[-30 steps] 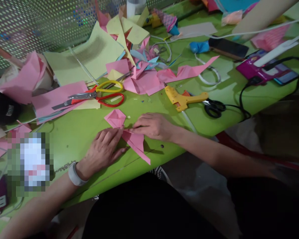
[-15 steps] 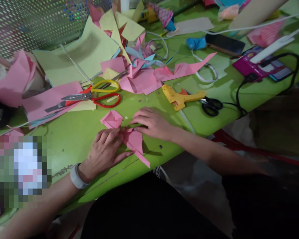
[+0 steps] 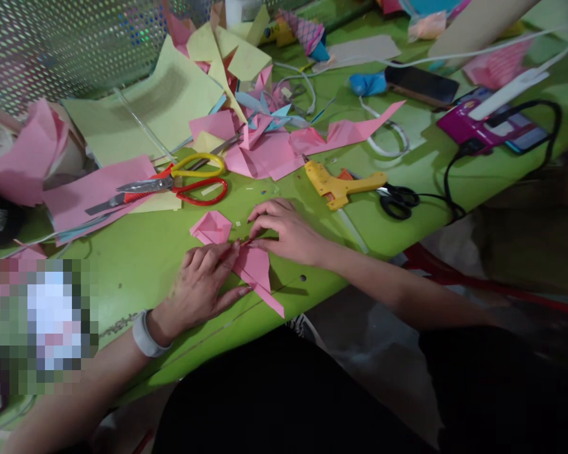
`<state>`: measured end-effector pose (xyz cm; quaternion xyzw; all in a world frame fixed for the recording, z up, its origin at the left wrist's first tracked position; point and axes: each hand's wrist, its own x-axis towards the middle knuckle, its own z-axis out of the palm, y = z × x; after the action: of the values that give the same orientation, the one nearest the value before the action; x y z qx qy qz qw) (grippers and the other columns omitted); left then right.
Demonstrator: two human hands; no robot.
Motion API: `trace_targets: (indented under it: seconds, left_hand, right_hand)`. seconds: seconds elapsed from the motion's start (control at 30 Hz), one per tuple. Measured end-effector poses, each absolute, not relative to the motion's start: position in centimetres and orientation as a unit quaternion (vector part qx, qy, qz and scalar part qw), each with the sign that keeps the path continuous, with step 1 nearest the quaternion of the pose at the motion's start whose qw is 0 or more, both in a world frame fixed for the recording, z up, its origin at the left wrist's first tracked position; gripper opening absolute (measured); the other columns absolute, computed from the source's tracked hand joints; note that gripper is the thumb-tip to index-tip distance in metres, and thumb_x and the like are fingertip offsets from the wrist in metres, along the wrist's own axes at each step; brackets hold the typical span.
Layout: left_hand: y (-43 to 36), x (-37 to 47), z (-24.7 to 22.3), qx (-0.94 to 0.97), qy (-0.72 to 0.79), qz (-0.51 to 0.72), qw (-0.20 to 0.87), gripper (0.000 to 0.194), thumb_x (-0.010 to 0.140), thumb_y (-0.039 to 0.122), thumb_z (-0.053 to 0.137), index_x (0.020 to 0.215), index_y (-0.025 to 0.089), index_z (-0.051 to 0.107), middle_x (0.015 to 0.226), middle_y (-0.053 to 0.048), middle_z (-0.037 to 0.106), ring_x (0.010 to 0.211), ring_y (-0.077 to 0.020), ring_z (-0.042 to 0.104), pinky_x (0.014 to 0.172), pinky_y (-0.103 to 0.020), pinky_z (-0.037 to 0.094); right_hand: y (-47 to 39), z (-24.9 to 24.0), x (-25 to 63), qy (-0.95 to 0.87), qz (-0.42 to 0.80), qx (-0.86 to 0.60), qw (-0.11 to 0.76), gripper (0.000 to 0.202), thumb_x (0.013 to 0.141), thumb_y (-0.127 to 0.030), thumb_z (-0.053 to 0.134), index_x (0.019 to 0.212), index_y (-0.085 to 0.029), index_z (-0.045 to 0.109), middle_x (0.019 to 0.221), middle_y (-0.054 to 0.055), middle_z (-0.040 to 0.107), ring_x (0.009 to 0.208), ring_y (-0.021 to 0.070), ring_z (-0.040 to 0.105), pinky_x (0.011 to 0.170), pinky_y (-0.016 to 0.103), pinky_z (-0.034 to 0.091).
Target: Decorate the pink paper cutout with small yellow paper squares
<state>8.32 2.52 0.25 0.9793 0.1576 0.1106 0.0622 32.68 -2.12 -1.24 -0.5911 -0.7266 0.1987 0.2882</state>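
Observation:
A folded pink paper [image 3: 258, 268] lies near the table's front edge, its pointed strip toward me. My left hand [image 3: 203, 280], with a white wristband, presses and grips the paper's left side, thumb along its lower edge. My right hand [image 3: 284, 232] pinches the paper's top edge between thumb and fingers, close to the left fingertips. Just beyond my left hand is a small folded pink piece [image 3: 211, 227]; whether it joins the held paper is hidden by the fingers.
Scissors with red and yellow handles [image 3: 201, 176] lie beyond my hands. A yellow glue gun [image 3: 341, 183] and black-handled scissors [image 3: 397, 200] are at right. Paper scraps [image 3: 265, 151], a phone [image 3: 421, 85] and a purple power strip [image 3: 478, 123] sit farther back.
My right hand's thumb and fingers have closed onto the paper's top edge, where they were slightly apart before. The left hand has barely moved.

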Motion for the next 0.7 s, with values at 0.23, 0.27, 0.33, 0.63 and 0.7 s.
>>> trace_targets:
  seconds: [0.23,0.27,0.33,0.63,0.7]
  left_hand:
    - [2.6,8.3,0.5,0.974,0.17,0.104,0.111,0.075,0.094,0.062,0.049,0.152,0.016,0.039,0.128,-0.017,0.058,0.112,-0.032,0.053,0.09,-0.046,0.045]
    - [2.7,8.3,0.5,0.971,0.172,0.106,0.125,0.073,0.094,0.061,0.05,0.151,0.016,0.041,0.128,-0.017,0.058,0.111,-0.032,0.053,0.09,-0.046,0.046]
    - [2.9,8.4,0.6,0.964,0.18,0.114,0.159,0.063,0.096,0.053,0.052,0.147,0.016,0.047,0.125,-0.017,0.059,0.111,-0.0311,0.054,0.09,-0.047,0.047]
    - [5.4,10.4,1.1,0.943,0.187,0.163,0.221,0.021,0.097,0.02,0.053,0.104,0.016,0.072,0.09,-0.007,0.069,0.079,-0.0177,0.064,0.067,-0.03,0.053]
    - [5.5,10.8,1.3,0.949,0.186,0.155,0.204,0.019,0.096,0.02,0.053,0.099,0.015,0.071,0.088,-0.007,0.07,0.077,-0.0172,0.064,0.066,-0.03,0.053]
  right_hand:
    - [-2.1,-0.9,31.5,-0.693,0.193,-0.636,0.279,0.019,0.076,-0.029,0.084,0.079,-0.021,0.066,0.11,0.005,0.063,0.112,0.0261,0.053,0.09,0.041,0.035]
    - [-2.1,-0.9,31.5,-0.694,0.193,-0.636,0.278,0.019,0.077,-0.029,0.083,0.079,-0.021,0.066,0.109,0.004,0.063,0.111,0.0259,0.053,0.09,0.041,0.035]
    - [-2.1,-0.9,31.5,-0.699,0.193,-0.63,0.278,0.018,0.078,-0.029,0.082,0.079,-0.021,0.066,0.11,0.004,0.063,0.111,0.0256,0.053,0.091,0.041,0.034]
    - [-2.1,-1.3,31.8,-0.718,0.193,-0.608,0.279,0.013,0.086,-0.032,0.075,0.083,-0.022,0.067,0.11,0.004,0.063,0.112,0.0253,0.052,0.09,0.042,0.033]
    - [-2.1,-1.4,31.8,-0.719,0.192,-0.606,0.28,0.011,0.084,-0.027,0.076,0.084,-0.022,0.067,0.111,0.004,0.064,0.113,0.0257,0.052,0.091,0.042,0.034]
